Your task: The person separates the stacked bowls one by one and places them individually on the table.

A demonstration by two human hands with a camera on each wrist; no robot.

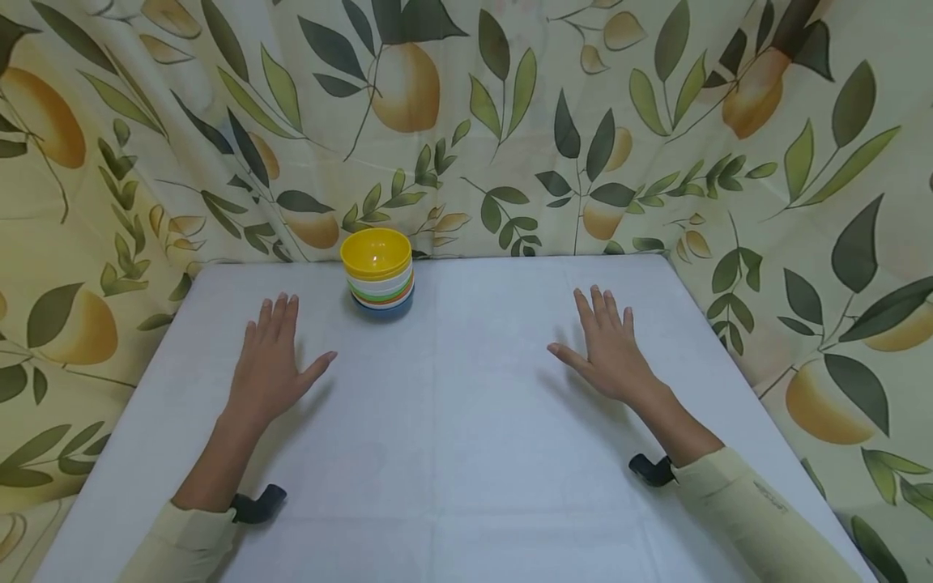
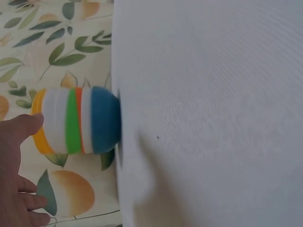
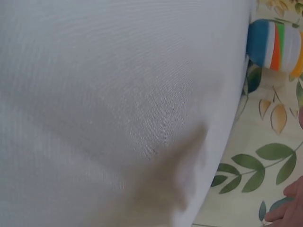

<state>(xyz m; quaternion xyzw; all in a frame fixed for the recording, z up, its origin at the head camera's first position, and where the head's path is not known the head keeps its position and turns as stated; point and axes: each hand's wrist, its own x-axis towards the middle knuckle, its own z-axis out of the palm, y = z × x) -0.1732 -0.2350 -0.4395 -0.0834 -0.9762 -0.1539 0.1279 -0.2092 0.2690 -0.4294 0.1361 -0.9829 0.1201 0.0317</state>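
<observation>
Near the far edge of the table, left of the middle, stands a stack of nested bowls (image 1: 377, 271). A yellow bowl (image 1: 376, 251) tops it, with white, green and orange bands below and a blue bowl (image 2: 105, 120) at the bottom. My left hand (image 1: 270, 364) is held above the cloth left of the stack, fingers straight and thumb spread, holding nothing. In the left wrist view its thumb overlaps the yellow rim, but the head view shows them apart. On the right side, my right hand (image 1: 608, 352) hovers over its own shadow, fingers extended and holding nothing.
A white cloth (image 1: 466, 421) covers the table, with faint fold lines. Behind and beside it hangs a curtain (image 1: 466, 154) printed with fruit and leaves. Dark wrist cameras (image 1: 261, 504) stick out from both cream sleeves (image 1: 758, 510).
</observation>
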